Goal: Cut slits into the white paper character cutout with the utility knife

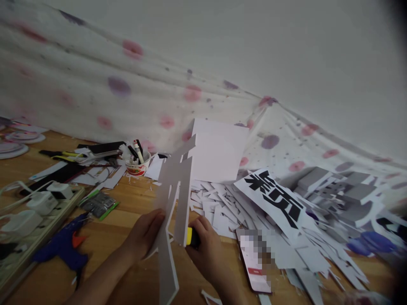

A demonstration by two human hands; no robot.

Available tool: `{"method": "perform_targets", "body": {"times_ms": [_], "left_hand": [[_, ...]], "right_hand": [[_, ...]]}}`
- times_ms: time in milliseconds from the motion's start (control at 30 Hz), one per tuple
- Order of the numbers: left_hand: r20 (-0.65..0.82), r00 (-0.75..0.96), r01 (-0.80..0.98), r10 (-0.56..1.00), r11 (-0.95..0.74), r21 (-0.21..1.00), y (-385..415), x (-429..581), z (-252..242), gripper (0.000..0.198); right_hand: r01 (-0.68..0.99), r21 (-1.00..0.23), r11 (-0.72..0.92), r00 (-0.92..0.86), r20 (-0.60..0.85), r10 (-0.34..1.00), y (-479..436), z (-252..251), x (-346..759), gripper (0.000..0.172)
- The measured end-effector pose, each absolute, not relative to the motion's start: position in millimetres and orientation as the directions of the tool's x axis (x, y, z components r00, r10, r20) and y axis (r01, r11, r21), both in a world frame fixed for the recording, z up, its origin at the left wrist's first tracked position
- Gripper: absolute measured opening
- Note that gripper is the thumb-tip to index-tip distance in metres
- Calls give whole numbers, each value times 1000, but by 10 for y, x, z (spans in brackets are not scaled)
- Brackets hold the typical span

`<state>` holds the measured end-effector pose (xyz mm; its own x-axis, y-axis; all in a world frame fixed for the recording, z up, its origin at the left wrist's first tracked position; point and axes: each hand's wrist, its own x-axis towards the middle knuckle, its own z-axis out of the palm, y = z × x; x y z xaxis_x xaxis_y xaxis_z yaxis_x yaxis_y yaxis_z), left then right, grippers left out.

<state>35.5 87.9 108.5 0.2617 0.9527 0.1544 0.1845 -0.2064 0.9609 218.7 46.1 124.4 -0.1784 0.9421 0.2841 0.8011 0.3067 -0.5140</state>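
Note:
Upright over the wooden table, a cut white foam-board piece [173, 199] with slots and angled strips is held at its left side by my left hand [144, 233], whose fingers are closed on it. My right hand [205, 243] is wrapped round a yellow and black tool [192, 237], which is against the lower right edge of the board. The tool's tip is hidden behind the board. Beyond the piece stands a plain white sheet [219, 150], leaning near the curtain.
White offcuts [219, 207] lie behind my right hand. To the right are a phone [254, 262], a sheet with black characters [273, 199] and stacked grey-white pieces [343, 195]. A blue glue gun [65, 245], power strip [47, 228] and pen bowl [137, 165] are at left.

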Motion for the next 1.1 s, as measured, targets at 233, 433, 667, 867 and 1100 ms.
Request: {"method": "perform_targets", "body": {"times_ms": [233, 433, 667, 867, 1100], "left_hand": [[112, 293, 89, 950, -143, 986, 888, 321, 1140, 45], [119, 324, 82, 939, -153, 985, 911, 277, 1132, 45], [124, 337, 70, 933, -156, 985, 891, 289, 1120, 43], [102, 355, 84, 929, -140, 987, 858, 303, 1179, 43], [94, 399, 185, 912, -181, 966, 794, 318, 1200, 44]], "right_hand": [[842, -408, 353, -199, 374, 906, 595, 1244, 2059, 26], [859, -342, 380, -226, 412, 883, 624, 1257, 2086, 30], [866, -320, 385, -207, 471, 857, 598, 1226, 2068, 28], [865, -317, 388, -199, 492, 847, 591, 1202, 2008, 31], [907, -365, 211, 13, 525, 851, 659, 1189, 2131, 25]]}}
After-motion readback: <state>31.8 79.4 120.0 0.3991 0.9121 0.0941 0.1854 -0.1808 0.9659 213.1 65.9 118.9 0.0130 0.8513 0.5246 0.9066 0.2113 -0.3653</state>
